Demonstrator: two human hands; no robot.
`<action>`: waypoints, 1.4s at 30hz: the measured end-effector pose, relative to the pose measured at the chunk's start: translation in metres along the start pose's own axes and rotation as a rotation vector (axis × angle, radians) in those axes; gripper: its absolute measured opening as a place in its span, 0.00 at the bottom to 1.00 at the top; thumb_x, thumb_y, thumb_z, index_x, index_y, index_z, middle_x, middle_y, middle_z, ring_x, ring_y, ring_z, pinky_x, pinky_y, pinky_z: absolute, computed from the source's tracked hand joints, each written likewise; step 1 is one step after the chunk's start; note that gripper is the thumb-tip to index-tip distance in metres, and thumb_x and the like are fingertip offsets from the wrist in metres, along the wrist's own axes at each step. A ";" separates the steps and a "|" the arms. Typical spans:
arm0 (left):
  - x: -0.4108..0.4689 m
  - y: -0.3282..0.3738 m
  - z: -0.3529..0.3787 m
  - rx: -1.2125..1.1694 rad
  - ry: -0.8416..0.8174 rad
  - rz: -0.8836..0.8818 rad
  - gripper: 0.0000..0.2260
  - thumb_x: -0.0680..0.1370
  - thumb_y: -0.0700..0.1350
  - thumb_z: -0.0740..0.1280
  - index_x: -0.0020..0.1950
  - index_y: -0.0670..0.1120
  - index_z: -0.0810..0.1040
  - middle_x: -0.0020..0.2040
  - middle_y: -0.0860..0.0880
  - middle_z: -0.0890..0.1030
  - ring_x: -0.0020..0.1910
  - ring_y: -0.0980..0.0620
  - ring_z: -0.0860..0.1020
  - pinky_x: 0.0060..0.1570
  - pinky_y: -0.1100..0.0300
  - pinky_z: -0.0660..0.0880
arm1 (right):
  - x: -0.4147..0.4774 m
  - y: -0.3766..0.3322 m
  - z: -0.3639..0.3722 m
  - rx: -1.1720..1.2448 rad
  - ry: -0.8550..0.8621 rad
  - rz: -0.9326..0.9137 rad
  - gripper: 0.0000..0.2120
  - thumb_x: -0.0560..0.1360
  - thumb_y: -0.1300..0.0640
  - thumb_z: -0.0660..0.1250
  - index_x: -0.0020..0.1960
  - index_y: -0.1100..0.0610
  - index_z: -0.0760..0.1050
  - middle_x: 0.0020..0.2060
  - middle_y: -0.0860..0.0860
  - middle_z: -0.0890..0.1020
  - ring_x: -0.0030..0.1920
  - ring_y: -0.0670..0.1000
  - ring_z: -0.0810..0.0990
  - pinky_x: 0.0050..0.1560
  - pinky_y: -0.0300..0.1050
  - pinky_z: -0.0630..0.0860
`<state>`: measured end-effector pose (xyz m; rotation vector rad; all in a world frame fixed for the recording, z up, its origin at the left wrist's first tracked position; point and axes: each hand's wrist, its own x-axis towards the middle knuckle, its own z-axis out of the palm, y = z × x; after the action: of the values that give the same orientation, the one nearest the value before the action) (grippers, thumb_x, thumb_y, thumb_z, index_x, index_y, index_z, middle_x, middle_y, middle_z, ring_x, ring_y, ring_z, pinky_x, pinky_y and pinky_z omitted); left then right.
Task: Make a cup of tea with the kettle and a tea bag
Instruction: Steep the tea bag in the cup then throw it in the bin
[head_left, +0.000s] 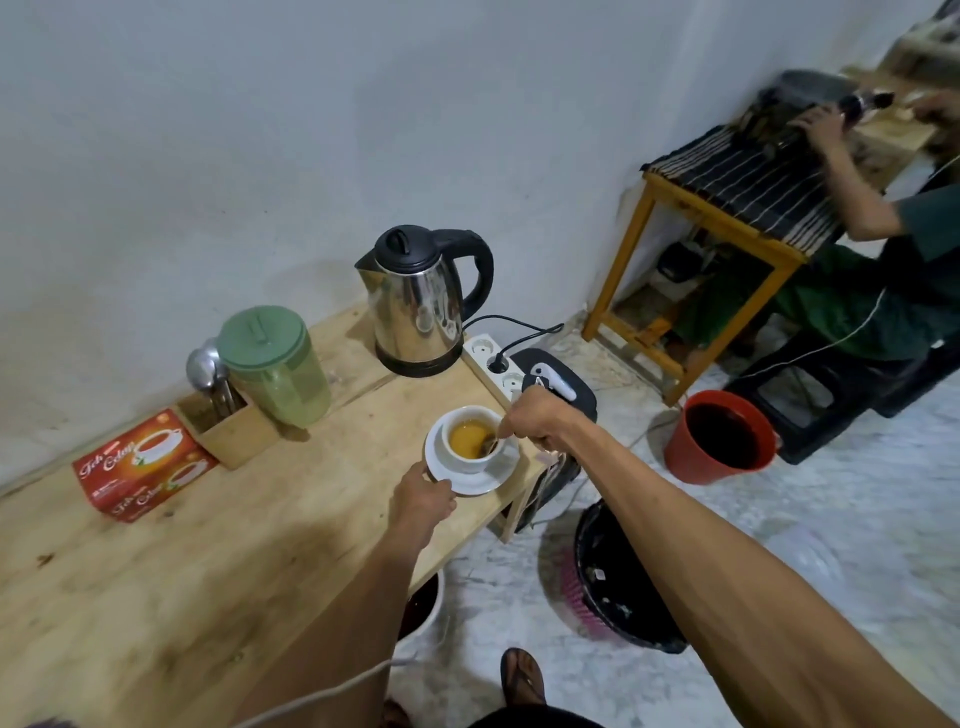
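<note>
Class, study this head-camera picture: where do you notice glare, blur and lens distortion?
Head view: glare and reflections streak the steel kettle; blur softens the tea box and the near table; the cup is fairly sharp; the wide lens tilts the far wooden stand.

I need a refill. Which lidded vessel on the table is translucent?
The green plastic pitcher, beside the wooden utensil holder; the electric kettle is shiny steel with a black lid.

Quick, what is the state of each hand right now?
Left hand: grips the saucer by its rim.
Right hand: pinches the tea bag string over the cup.
</note>
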<state>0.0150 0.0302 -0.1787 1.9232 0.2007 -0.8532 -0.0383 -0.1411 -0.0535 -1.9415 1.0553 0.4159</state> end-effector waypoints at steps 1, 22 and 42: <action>0.002 -0.001 0.001 -0.006 -0.004 0.001 0.18 0.71 0.39 0.69 0.61 0.48 0.74 0.46 0.38 0.84 0.32 0.45 0.82 0.39 0.52 0.82 | -0.001 0.000 0.001 -0.085 0.021 -0.020 0.13 0.72 0.64 0.71 0.35 0.58 0.69 0.30 0.53 0.71 0.27 0.50 0.68 0.26 0.42 0.64; 0.015 -0.012 -0.006 0.048 -0.121 0.022 0.19 0.70 0.40 0.72 0.57 0.52 0.71 0.43 0.39 0.84 0.32 0.45 0.81 0.38 0.53 0.80 | -0.008 -0.011 0.013 0.055 0.286 -0.105 0.09 0.71 0.63 0.67 0.48 0.67 0.83 0.41 0.60 0.85 0.40 0.54 0.82 0.47 0.53 0.82; 0.016 -0.015 -0.005 0.086 -0.120 0.014 0.14 0.71 0.38 0.69 0.55 0.47 0.73 0.33 0.43 0.81 0.26 0.47 0.75 0.32 0.57 0.71 | -0.021 0.001 0.012 0.271 0.310 -0.167 0.08 0.73 0.66 0.65 0.44 0.65 0.83 0.45 0.54 0.86 0.46 0.50 0.83 0.46 0.48 0.82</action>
<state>0.0221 0.0384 -0.1979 1.9440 0.0794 -0.9782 -0.0501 -0.1210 -0.0473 -1.8642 1.0689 -0.1219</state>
